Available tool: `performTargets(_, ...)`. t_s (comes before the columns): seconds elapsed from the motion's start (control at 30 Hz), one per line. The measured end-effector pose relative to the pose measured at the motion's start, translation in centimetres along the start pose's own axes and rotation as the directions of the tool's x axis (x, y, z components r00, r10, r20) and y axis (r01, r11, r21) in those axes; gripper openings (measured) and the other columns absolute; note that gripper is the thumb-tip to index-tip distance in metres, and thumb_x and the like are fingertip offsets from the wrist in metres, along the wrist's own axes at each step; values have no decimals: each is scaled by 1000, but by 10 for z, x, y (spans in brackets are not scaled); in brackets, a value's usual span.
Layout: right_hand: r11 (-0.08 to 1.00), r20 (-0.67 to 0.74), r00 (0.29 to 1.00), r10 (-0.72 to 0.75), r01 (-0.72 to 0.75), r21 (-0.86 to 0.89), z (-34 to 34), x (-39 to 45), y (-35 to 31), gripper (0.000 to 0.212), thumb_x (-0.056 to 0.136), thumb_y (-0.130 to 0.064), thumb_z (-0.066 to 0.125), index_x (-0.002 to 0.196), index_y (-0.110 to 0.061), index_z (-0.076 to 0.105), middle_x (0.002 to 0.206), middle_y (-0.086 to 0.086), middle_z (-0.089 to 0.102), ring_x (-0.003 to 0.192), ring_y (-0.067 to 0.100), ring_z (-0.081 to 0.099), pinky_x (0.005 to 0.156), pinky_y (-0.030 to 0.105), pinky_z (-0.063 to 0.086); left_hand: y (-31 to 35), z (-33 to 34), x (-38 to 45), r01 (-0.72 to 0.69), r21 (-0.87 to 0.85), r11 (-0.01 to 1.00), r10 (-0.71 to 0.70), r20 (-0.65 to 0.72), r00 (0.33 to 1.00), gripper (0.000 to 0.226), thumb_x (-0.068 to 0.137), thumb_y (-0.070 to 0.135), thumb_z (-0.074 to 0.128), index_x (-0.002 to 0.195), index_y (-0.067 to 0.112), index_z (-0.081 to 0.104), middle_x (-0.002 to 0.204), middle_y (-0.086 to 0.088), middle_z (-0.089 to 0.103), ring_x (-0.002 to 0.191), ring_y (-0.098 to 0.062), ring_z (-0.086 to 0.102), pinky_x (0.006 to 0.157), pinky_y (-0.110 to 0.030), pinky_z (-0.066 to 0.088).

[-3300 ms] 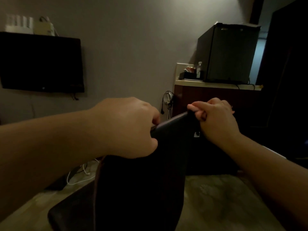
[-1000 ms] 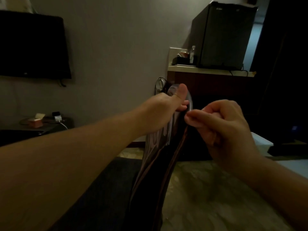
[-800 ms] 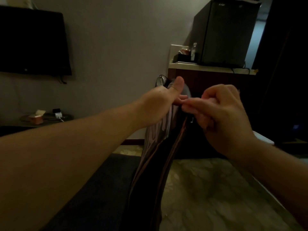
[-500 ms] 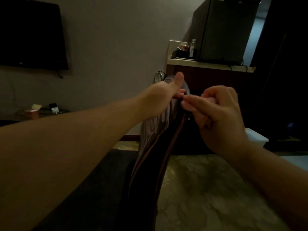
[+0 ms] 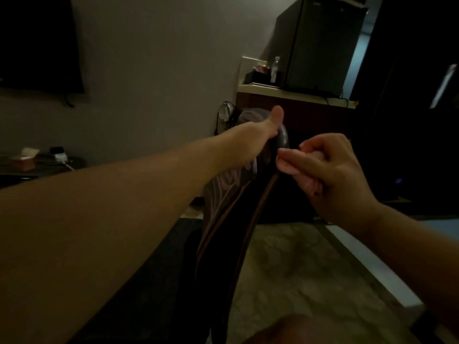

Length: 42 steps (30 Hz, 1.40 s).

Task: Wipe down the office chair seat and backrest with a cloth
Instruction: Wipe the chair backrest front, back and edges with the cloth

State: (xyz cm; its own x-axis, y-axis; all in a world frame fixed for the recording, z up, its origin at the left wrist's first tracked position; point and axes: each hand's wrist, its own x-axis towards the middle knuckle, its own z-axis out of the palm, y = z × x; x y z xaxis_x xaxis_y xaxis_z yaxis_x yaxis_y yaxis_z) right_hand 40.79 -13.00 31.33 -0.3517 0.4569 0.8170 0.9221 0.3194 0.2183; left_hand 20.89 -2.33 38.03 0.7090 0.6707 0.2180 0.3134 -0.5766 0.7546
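Note:
The office chair backrest (image 5: 244, 217) shows edge-on in the middle, dark with brown piping, and its rounded top (image 5: 283, 141) is just beyond my hands. A greyish patterned cloth (image 5: 229, 181) hangs over the backrest's left face. My left hand (image 5: 269, 125) reaches over the top with the thumb up, pressing the cloth there; its fingers are hidden behind the backrest. My right hand (image 5: 330, 170) is curled, its fingertips pinching the backrest's upper right edge. The seat is too dark to make out.
A black mini fridge (image 5: 320, 43) and a water bottle (image 5: 275, 69) stand on a counter (image 5: 293, 94) ahead. A wall TV (image 5: 37, 43) is at the left above a low table (image 5: 44, 167). Patterned floor (image 5: 298, 269) and a pale ledge (image 5: 372, 264) lie to the right.
My left hand has slid farther over the top of the backrest with the cloth. My right hand keeps pinching the upper edge. The view has tilted slightly.

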Motion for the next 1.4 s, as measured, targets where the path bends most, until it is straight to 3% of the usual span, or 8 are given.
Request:
performTargets(0.2, 995, -44, 995, 91, -88, 54, 31, 9, -15, 40, 105, -31, 65, 144, -27, 63, 120, 14, 52, 106, 38, 57, 80, 50, 55, -14, -11, 11, -75, -15, 997, 74, -57, 996, 82, 103, 71, 14, 152, 18, 53, 163, -4, 45, 152, -21, 35, 124, -43, 23)
performTargets(0.4, 998, 84, 996, 25, -20, -58, 13, -8, -9, 44, 80, 3, 84, 115, -22, 76, 109, 9, 65, 101, 34, 62, 85, 54, 51, -4, 5, 16, -52, 91, 994, 56, -41, 998, 83, 104, 70, 17, 146, 12, 58, 139, -7, 61, 124, -17, 53, 94, -29, 33)
performTargets(0.53, 982, 154, 976, -157, 170, -78, 18, -42, -18, 41, 102, -30, 67, 142, -26, 65, 115, 14, 59, 106, 33, 56, 81, 44, 48, -4, 15, 18, -57, 84, 995, 65, -101, 993, 79, 107, 64, 18, 140, 9, 63, 120, -3, 60, 94, -4, 54, 84, -22, 36)
performTargets(0.67, 987, -126, 983, 136, -146, -71, 7, -19, 0, 42, 102, -29, 64, 141, -14, 66, 115, 15, 59, 104, 28, 50, 81, 33, 41, -6, 17, 18, -66, 115, 991, 80, -124, 989, 79, 107, 65, 17, 137, 11, 65, 139, -10, 64, 124, -17, 55, 104, -33, 35)
performTargets(0.93, 997, -71, 996, -55, 51, -58, 15, -16, 11, 23, 100, -32, 70, 113, -16, 79, 105, 13, 62, 98, 32, 55, 75, 39, 44, -2, 22, 19, -68, 41, 997, 73, -133, 988, 74, 108, 60, 15, 153, 13, 52, 164, -5, 43, 154, -18, 32, 110, -26, 18)
performTargets(1.13, 991, 69, 992, -102, 107, -79, 30, -28, -4, 16, 94, -30, 75, 109, -22, 77, 111, 11, 62, 105, 34, 57, 81, 48, 51, -6, 29, 25, -77, -23, 997, 72, -156, 985, 68, 111, 55, 19, 150, 11, 53, 159, -5, 47, 131, -2, 37, 82, -3, 29)
performTargets(1.3, 970, -196, 953, 231, -242, -36, 17, 11, 21, 29, 108, -40, 57, 95, -15, 65, 104, 8, 54, 98, 29, 49, 76, 32, 31, -9, 24, 31, -87, -91, 992, 72, -155, 985, 52, 113, 46, 21, 123, 16, 63, 109, 12, 62, 88, 21, 57, 72, 1, 37)
performTargets(1.4, 988, -140, 987, 75, -92, -121, 21, 10, 16, 17, 105, -31, 64, 105, -15, 68, 105, 14, 56, 97, 30, 48, 73, 40, 40, -11, 23, 29, -93, -81, 992, 80, -150, 985, 60, 113, 48, 21, 138, 13, 62, 126, 6, 64, 106, 11, 52, 77, 0, 36)
